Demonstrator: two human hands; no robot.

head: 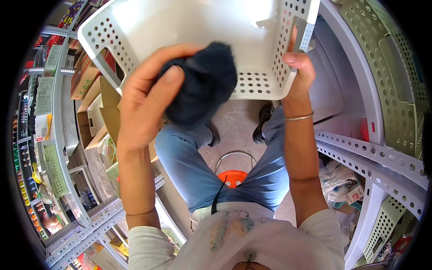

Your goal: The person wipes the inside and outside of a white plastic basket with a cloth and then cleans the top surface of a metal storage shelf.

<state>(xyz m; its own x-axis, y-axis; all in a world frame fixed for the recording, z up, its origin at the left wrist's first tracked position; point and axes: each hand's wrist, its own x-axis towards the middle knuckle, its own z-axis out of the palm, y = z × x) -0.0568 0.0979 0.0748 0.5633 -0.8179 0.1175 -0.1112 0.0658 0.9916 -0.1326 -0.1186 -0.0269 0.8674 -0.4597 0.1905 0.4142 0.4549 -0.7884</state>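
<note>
A bunched dark cloth (202,84) is gripped in my left hand (148,94), its thumb pressed across the near side. Behind it stands a white plastic basket (256,82) with rows of round holes, tilted so that its bare inner floor faces me. My right hand (300,69) holds the basket by the grey-edged handle on its right side, thumb over the rim and fingers partly hidden behind the wall. The cloth overlaps the basket in the picture; whether they touch I cannot tell.
Perforated metal shelving (84,226) with packed goods runs along my left, beside open cardboard boxes (111,111). To my right are another metal rack (371,155), a pale perforated basket (381,64) and plastic bags (337,182). An orange stool (233,177) is under me.
</note>
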